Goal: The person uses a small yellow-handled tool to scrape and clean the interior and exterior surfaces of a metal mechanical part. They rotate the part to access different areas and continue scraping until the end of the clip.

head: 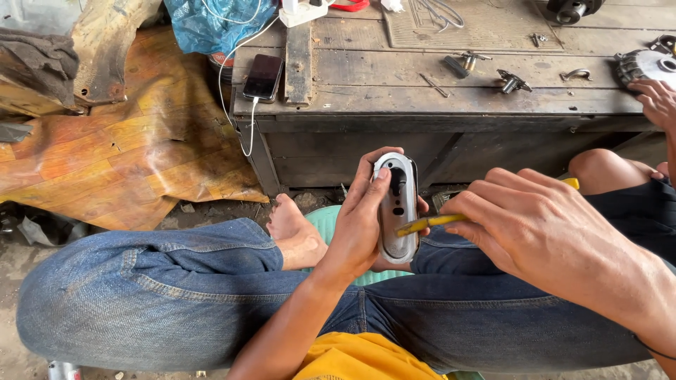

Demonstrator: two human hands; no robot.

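Observation:
My left hand (362,218) grips a long oval grey metal cover (396,211) upright over my crossed legs in blue jeans, thumb on its upper rim. My right hand (535,225) holds a thin yellow-handled tool (431,223) whose tip touches the lower middle of the cover. A dark slot shows near the cover's top.
A low worn wooden bench (451,105) stands ahead with a phone (263,77) on a white charging cable, small metal parts (512,81) and a round metal piece (651,67) under another person's hand (658,102). Crumpled orange sheeting (134,148) lies left. A blue bag (218,24) sits behind.

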